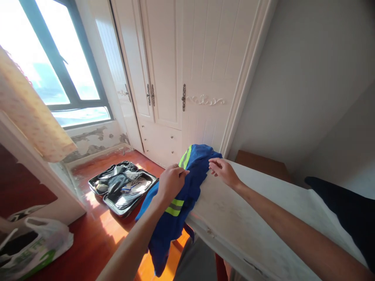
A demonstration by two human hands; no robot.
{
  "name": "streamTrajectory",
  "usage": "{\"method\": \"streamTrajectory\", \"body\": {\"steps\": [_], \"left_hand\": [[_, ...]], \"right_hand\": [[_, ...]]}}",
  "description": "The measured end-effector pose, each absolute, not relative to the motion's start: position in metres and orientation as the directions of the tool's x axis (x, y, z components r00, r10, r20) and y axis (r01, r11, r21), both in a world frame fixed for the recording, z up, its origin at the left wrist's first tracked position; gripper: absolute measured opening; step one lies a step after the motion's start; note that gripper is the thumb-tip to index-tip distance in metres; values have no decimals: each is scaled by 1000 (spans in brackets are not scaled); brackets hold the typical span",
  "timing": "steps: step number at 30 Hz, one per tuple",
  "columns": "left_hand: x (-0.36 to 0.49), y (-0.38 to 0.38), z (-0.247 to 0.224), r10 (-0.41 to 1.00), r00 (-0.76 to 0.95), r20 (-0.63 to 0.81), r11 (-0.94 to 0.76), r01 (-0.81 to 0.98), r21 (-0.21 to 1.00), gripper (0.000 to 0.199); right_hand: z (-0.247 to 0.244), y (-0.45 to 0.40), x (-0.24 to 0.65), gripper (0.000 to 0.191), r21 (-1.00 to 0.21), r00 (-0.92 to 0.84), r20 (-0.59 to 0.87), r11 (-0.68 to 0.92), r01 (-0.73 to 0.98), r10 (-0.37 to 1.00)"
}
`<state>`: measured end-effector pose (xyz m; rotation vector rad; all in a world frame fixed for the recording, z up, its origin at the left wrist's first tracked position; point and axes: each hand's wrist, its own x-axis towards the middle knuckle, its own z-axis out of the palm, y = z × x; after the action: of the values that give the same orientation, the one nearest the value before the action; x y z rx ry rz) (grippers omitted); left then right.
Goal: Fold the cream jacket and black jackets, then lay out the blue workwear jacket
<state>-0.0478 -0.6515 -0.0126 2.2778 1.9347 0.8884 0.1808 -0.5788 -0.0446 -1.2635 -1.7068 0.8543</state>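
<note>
A dark blue garment [190, 183] with yellow-green and grey reflective bands lies over the left end of a white table and hangs down toward the floor. Over its middle, my left hand [172, 181] is closed, thumb pointing right. Whether cloth or anything else is inside its fingers is hidden. My right hand [225, 171] is at the garment's right edge, above the tabletop [249, 203]. Its fingers are bent loosely with gaps between them, and nothing shows in them.
An open suitcase [124, 187] packed with items lies on the reddish floor. A plastic bag [43, 244] stands at lower left. White wardrobe doors [164, 58] rise behind the table. Dark cloth [345, 207] lies at the right, and a brown wooden piece [260, 166] stands behind the table.
</note>
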Motion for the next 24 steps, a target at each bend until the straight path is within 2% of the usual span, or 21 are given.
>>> {"method": "streamTrajectory", "body": {"steps": [2,4,6,8,9,11,13,15,16,18,20,22,24], "left_hand": [[-26,-665,-6,902,123,414,-284,890,355,30],[-4,-678,-3,904,173,391,-321,878,354,24],[19,-690,-3,910,214,356,-349,857,378,19],[40,-700,-7,914,264,308,-380,821,426,18],[48,-704,-9,911,298,286,-403,793,457,18],[60,-713,-14,885,381,267,-465,709,530,17],[60,-718,-14,842,457,287,-529,591,609,14],[48,-718,-13,824,463,326,-545,489,681,17],[38,-714,-12,828,434,354,-542,460,704,20],[12,-700,-12,855,310,415,-518,476,711,24],[-17,-679,-17,869,143,474,-456,606,652,32],[-43,-659,-26,910,-6,414,-262,767,586,46],[-61,-644,-38,947,-46,318,-138,835,532,54]], "right_hand": [[-28,-571,161,62,-909,-88,126,151,388,988],[-15,-561,144,82,-866,-31,44,54,496,999],[-6,-550,132,98,-718,-2,30,23,696,1000],[-2,-541,124,105,-512,-25,2,23,859,1000],[-2,-538,122,101,-434,-47,-36,27,901,998],[-2,-533,120,74,-356,-84,-130,33,934,988],[-1,-531,121,37,-347,-98,-175,32,937,980],[3,-530,127,11,-353,-92,-159,30,935,983],[6,-530,133,7,-359,-83,-137,29,933,987],[16,-528,148,16,-381,-52,-80,17,925,995],[29,-526,166,23,-412,2,-16,-8,911,1000],[41,-527,186,27,-437,66,57,-35,899,996],[51,-530,203,28,-449,119,139,-45,892,983]]}}
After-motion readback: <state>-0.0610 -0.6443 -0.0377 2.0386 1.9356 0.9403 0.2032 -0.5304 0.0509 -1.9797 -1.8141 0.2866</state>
